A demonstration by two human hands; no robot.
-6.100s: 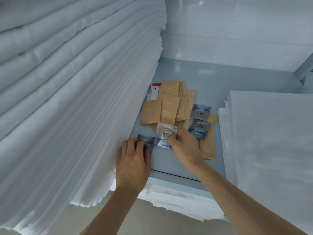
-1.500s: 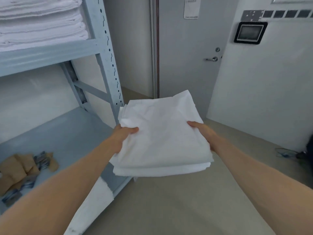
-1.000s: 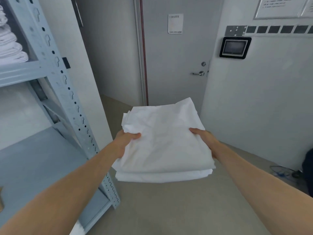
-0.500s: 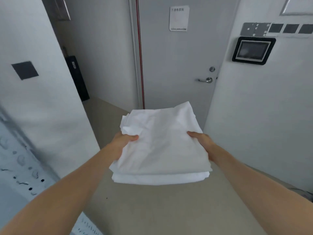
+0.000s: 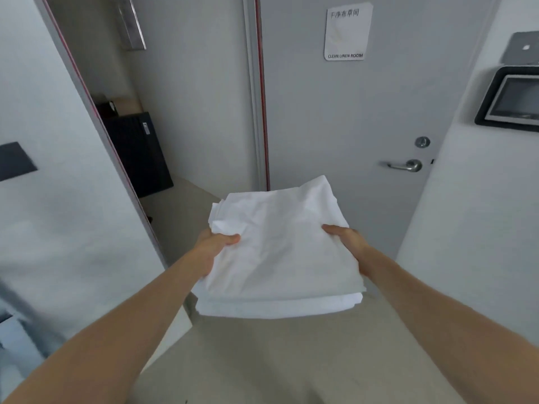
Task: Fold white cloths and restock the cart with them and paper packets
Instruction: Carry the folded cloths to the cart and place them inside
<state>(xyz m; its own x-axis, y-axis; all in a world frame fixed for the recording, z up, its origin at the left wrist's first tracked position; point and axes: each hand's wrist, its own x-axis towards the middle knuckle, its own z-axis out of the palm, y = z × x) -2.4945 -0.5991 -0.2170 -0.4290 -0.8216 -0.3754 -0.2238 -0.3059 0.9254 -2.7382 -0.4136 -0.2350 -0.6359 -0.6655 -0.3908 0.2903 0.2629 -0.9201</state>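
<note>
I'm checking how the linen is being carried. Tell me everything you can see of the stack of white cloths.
The stack of white cloths is plain white fabric, soft-looking and lightly creased, folded into a rough square of several layers whose edges show along the near side. It is held level in the air above the beige floor, in front of a grey door. The left hand grips its left edge, thumb on top; the right hand grips its right edge. Nothing else touches it.

Two hands, the left hand (image 5: 214,252) and the right hand (image 5: 348,243), grip one stack of folded white cloths (image 5: 280,252); how many cloths it holds cannot be told. Behind the stack stands one door (image 5: 350,112), bearing one sign (image 5: 347,33) and one lever handle (image 5: 404,165). Right of the door hangs one wall screen (image 5: 513,100).
</note>
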